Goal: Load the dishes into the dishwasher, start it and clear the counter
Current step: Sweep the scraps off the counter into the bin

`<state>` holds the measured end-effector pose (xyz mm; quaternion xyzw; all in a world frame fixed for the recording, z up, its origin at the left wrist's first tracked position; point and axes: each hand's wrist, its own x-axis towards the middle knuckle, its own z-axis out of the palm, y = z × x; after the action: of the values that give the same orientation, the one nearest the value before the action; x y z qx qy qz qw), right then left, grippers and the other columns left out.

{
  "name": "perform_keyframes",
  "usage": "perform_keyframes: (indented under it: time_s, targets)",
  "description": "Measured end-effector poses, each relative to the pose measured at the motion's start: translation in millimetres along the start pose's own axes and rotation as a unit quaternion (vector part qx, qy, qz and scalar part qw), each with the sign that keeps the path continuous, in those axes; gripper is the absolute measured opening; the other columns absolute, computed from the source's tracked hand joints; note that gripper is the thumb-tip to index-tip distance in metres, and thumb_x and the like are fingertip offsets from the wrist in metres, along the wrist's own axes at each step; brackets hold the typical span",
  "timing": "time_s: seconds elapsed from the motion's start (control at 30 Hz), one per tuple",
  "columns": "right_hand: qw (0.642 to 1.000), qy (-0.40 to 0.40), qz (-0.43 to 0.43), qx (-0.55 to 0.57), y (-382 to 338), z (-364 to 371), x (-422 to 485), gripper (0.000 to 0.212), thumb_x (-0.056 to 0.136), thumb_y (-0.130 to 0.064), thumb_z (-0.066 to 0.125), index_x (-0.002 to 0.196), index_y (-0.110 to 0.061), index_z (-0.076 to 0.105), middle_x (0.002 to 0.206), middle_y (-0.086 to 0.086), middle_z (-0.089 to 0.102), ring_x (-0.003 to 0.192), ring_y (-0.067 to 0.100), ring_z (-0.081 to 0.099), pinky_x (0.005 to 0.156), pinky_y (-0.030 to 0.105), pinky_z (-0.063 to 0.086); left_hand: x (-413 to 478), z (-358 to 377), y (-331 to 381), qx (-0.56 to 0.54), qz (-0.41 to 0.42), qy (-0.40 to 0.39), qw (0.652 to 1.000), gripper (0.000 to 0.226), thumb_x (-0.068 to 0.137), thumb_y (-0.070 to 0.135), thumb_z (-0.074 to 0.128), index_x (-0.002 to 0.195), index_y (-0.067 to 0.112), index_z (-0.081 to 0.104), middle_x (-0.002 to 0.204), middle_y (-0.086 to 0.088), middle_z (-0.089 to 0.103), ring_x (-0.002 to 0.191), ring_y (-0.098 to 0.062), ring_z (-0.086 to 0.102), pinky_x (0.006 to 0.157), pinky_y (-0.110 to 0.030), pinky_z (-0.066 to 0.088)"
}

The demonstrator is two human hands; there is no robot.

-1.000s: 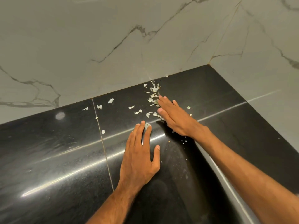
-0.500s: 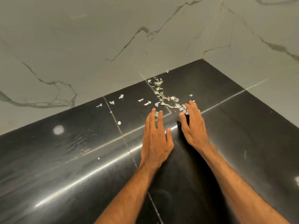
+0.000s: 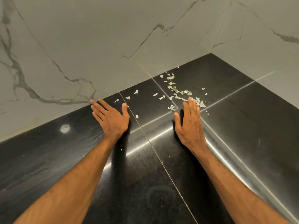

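Observation:
Pale dry scraps [image 3: 182, 92], flaky bits with a few greenish pieces, lie scattered on the glossy black stone counter [image 3: 242, 120] near its back corner. My right hand [image 3: 189, 123] lies flat with straight fingers, its fingertips touching the near edge of the densest cluster of scraps. My left hand [image 3: 110, 117] is spread flat on the counter further left, by the wall, its thumb beside a seam in the stone. A few loose scraps [image 3: 136, 92] lie between the two hands. Neither hand holds anything.
White marble wall panels [image 3: 97, 46] with grey veins rise behind and to the right, meeting at a corner [image 3: 211, 52]. A seam [image 3: 161, 160] runs across the counter between my forearms. A dull round mark [image 3: 65, 128] sits on the counter at left.
My left hand has slid away to the left, toward the wall. My right hand has stayed at the scrap cluster and turned its fingers more upright. The scraps are spread further right.

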<state>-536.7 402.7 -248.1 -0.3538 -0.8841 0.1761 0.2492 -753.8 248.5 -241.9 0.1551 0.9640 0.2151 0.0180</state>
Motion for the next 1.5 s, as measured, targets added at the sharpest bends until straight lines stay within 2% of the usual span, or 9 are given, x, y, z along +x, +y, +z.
perform_keyframes:
  time_s: [0.23, 0.47, 0.6, 0.7, 0.77, 0.93, 1.13, 1.27, 1.5]
  targets:
    - [0.999, 0.024, 0.015, 0.028, 0, 1, 1, 0.053, 0.106, -0.036, 0.045, 0.15, -0.007, 0.038, 0.164, 0.013, 0.028, 0.155, 0.022, 0.018, 0.128, 0.041, 0.013, 11, 14, 23, 0.056, 0.14, -0.082, 0.985, 0.082, 0.104, 0.056, 0.019, 0.158, -0.002, -0.004, 0.166, -0.021, -0.009, 0.154, -0.034, -0.01, 0.126, -0.05, -0.003]
    - [0.997, 0.046, 0.044, 0.037, 2, 2, 0, 0.045, 0.106, -0.033, 0.045, 0.143, -0.006, 0.044, 0.16, 0.015, 0.034, 0.153, 0.027, 0.023, 0.125, 0.047, 0.021, -20, 41, 77, 0.068, 0.327, -0.141, 0.932, 0.076, 0.106, 0.054, 0.014, 0.159, 0.003, -0.007, 0.166, -0.016, -0.014, 0.154, -0.026, -0.014, 0.127, -0.045, -0.003]
    - [0.997, 0.043, 0.053, 0.034, 2, 1, 2, 0.048, 0.107, -0.037, 0.043, 0.145, -0.007, 0.042, 0.162, 0.015, 0.031, 0.155, 0.025, 0.02, 0.125, 0.047, 0.019, -9, 29, 69, -0.005, 0.436, -0.152, 0.887, 0.068, 0.108, 0.046, 0.023, 0.161, 0.009, 0.001, 0.168, -0.007, -0.01, 0.155, -0.017, -0.013, 0.127, -0.044, -0.001]
    - [0.997, 0.039, 0.054, 0.035, 2, 0, 2, 0.049, 0.107, -0.037, 0.042, 0.145, -0.006, 0.042, 0.163, 0.015, 0.028, 0.156, 0.023, 0.015, 0.126, 0.046, 0.017, 16, 26, 74, -0.017, 0.387, -0.092, 0.917, 0.07, 0.107, 0.047, 0.025, 0.161, 0.008, 0.001, 0.168, -0.008, -0.015, 0.154, -0.02, -0.016, 0.126, -0.043, -0.006]
    - [0.997, 0.038, 0.057, 0.035, 2, -1, 1, 0.048, 0.108, -0.037, 0.042, 0.145, -0.006, 0.042, 0.164, 0.015, 0.027, 0.156, 0.023, 0.014, 0.126, 0.046, 0.017, 36, 31, 81, -0.023, 0.327, -0.127, 0.936, 0.074, 0.107, 0.051, 0.024, 0.16, 0.007, -0.004, 0.168, -0.01, -0.013, 0.155, -0.023, -0.012, 0.126, -0.042, -0.004]
    - [0.997, 0.035, 0.066, 0.033, -1, -3, 1, 0.051, 0.108, -0.039, 0.041, 0.147, -0.006, 0.041, 0.165, 0.013, 0.026, 0.156, 0.021, 0.013, 0.126, 0.045, 0.016, 41, 47, 86, 0.059, 0.372, -0.164, 0.912, 0.068, 0.108, 0.051, 0.015, 0.161, 0.01, 0.001, 0.169, -0.007, -0.005, 0.155, -0.02, -0.007, 0.127, -0.042, -0.001]
    - [0.996, 0.032, 0.071, 0.031, 1, -3, 2, 0.054, 0.107, -0.041, 0.041, 0.15, -0.008, 0.037, 0.167, 0.012, 0.02, 0.157, 0.021, 0.009, 0.127, 0.045, 0.013, 2, 34, 88, -0.096, 0.497, -0.223, 0.833, 0.055, 0.111, 0.041, 0.024, 0.162, 0.024, 0.012, 0.169, 0.007, 0.01, 0.154, -0.003, 0.006, 0.127, -0.036, 0.007]
    - [0.992, 0.03, 0.088, 0.082, 5, -5, 8, 0.054, 0.107, -0.041, 0.042, 0.151, -0.01, 0.037, 0.167, 0.009, 0.02, 0.156, 0.02, 0.011, 0.127, 0.044, 0.014, 20, 37, 108, -0.172, 0.451, -0.186, 0.856, 0.056, 0.111, 0.038, 0.027, 0.161, 0.016, 0.015, 0.169, 0.002, 0.007, 0.154, -0.005, 0.004, 0.127, -0.033, 0.006]
    - [0.982, 0.077, 0.156, 0.074, 70, -38, 43, 0.054, 0.105, -0.043, 0.04, 0.144, -0.006, 0.044, 0.161, 0.015, 0.033, 0.152, 0.027, 0.027, 0.121, 0.049, 0.028, 80, 63, 163, -0.063, 0.465, -0.197, 0.861, 0.067, 0.109, 0.046, 0.025, 0.161, 0.011, 0.004, 0.169, -0.007, 0.002, 0.156, -0.016, 0.001, 0.127, -0.035, 0.003]
